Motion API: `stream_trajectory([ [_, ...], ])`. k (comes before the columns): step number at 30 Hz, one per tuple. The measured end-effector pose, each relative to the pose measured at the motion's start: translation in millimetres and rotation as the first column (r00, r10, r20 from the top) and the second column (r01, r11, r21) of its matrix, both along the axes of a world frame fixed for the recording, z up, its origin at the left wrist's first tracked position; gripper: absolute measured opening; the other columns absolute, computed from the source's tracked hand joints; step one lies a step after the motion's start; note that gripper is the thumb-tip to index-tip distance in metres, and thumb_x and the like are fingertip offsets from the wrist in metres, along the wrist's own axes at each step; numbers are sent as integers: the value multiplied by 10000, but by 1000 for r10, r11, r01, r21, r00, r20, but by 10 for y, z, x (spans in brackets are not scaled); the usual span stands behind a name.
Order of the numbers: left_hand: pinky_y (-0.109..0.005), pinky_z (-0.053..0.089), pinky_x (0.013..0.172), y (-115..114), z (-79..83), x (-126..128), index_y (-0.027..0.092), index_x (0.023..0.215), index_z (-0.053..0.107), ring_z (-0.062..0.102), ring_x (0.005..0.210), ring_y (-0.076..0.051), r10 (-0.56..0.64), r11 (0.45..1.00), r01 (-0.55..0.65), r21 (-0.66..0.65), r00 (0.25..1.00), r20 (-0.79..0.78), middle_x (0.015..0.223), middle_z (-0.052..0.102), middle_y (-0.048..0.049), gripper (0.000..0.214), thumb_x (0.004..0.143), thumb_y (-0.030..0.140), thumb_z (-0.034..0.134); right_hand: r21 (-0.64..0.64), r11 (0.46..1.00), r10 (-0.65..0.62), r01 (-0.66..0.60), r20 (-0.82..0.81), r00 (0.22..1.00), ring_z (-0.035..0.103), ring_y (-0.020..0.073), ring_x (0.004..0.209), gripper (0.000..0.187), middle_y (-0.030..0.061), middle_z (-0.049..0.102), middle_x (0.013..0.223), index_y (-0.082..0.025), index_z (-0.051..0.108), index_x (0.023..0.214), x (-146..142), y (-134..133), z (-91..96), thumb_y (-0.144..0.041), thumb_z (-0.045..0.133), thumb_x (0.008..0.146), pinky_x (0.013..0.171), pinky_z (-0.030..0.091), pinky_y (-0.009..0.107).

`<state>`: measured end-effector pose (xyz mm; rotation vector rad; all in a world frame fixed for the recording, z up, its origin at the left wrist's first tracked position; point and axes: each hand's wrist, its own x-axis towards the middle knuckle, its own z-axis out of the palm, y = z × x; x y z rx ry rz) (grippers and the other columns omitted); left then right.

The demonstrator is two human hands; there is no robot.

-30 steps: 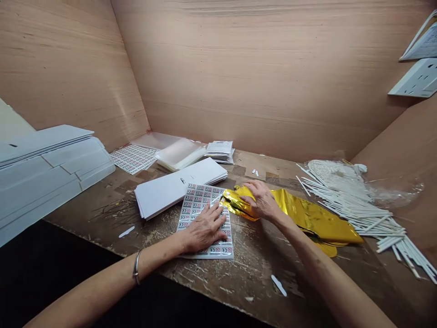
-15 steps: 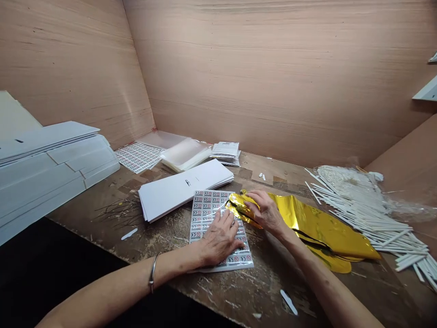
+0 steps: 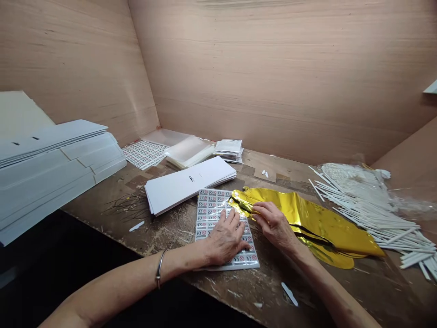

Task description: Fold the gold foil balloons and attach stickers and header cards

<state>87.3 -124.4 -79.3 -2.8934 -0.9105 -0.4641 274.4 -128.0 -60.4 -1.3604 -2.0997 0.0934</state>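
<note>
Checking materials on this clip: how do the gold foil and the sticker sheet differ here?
The foil is shiny gold and creased, while the sticker sheet is flat and printed with rows of small labels. The foil also covers more of the table than the sheet. The left hand lies flat on the sheet, while the right hand pinches the foil. Both lie on the scarred table.

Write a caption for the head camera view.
Left hand rests on a sticker sheet while right hand holds gold foil on a worn workbench.
</note>
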Motion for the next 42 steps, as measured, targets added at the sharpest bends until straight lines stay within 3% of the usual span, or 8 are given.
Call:
stream_trajectory([
  [7, -536, 262, 955, -142, 82, -82, 74, 1068, 506, 331, 1192, -345, -171, 984, 170, -48, 985, -3, 1165, 471, -213, 543, 809, 535, 386, 2, 998, 70, -70, 16, 997, 532, 209, 882, 187, 96, 603, 934, -184, 615, 892, -141, -3, -22, -181, 441, 825, 763, 457, 387],
  [16, -552, 295, 893, -172, 17, 301, 94, 921, 576, 424, 1049, -330, -190, 981, 192, -39, 981, 41, 1025, 534, -184, 419, 796, 476, 459, 17, 996, 93, -92, -28, 995, 543, 195, 893, 188, 78, 604, 950, -202, 620, 897, -149, 107, -54, -179, 454, 812, 775, 464, 361],
  [22, -403, 405, 831, -269, 202, 135, 124, 746, 548, 509, 845, -198, -235, 960, 257, -114, 956, 175, 805, 564, -86, 262, 851, 324, 416, -26, 986, 163, -165, -78, 984, 553, 173, 871, 179, 73, 617, 944, -193, 610, 902, -276, 160, -10, -172, 451, 823, 764, 468, 337],
  [25, -357, 433, 806, -147, 297, -144, 129, 766, 545, 519, 856, -180, -169, 976, 198, -95, 953, 250, 811, 570, -85, 221, 865, 195, 359, -21, 980, 198, -200, -46, 979, 546, 176, 860, 185, 76, 611, 946, -196, 607, 894, -314, 176, -27, -171, 434, 830, 744, 461, 340],
  [29, -349, 450, 812, 251, 260, -495, 129, 826, 562, 514, 920, -187, -56, 996, 73, -54, 961, 272, 924, 576, -104, 216, 850, 125, 347, -58, 988, 149, -146, 40, 988, 528, 169, 783, 188, 70, 595, 840, -191, 606, 869, -376, 155, -54, -169, 421, 837, 684, 441, 305],
  [33, -306, 459, 727, 582, 191, -557, 134, 786, 571, 502, 850, -175, 57, 995, -34, -92, 963, 265, 874, 564, -87, 212, 844, 128, 367, -94, 992, 90, -79, 124, 988, 500, 142, 697, 187, 46, 548, 776, -190, 601, 862, -476, 145, -83, -176, 416, 840, 617, 400, 251],
  [39, -347, 418, 759, 332, 79, -326, 121, 765, 541, 458, 820, -194, -155, 988, 155, -12, 988, -11, 824, 537, -89, 165, 808, 92, 385, -173, 984, 51, -47, 18, 999, 509, 127, 690, 185, 30, 544, 750, -182, 602, 864, -500, 275, -109, -152, 421, 841, 627, 390, 231],
  [42, -326, 414, 740, 307, 93, -305, 123, 771, 537, 455, 815, -187, -87, 996, 88, -31, 996, 29, 840, 535, -86, 168, 812, 87, 379, -181, 983, 19, -22, -15, 1000, 518, 134, 694, 182, 34, 552, 744, -177, 603, 861, -499, 317, -109, -167, 422, 846, 636, 394, 238],
])
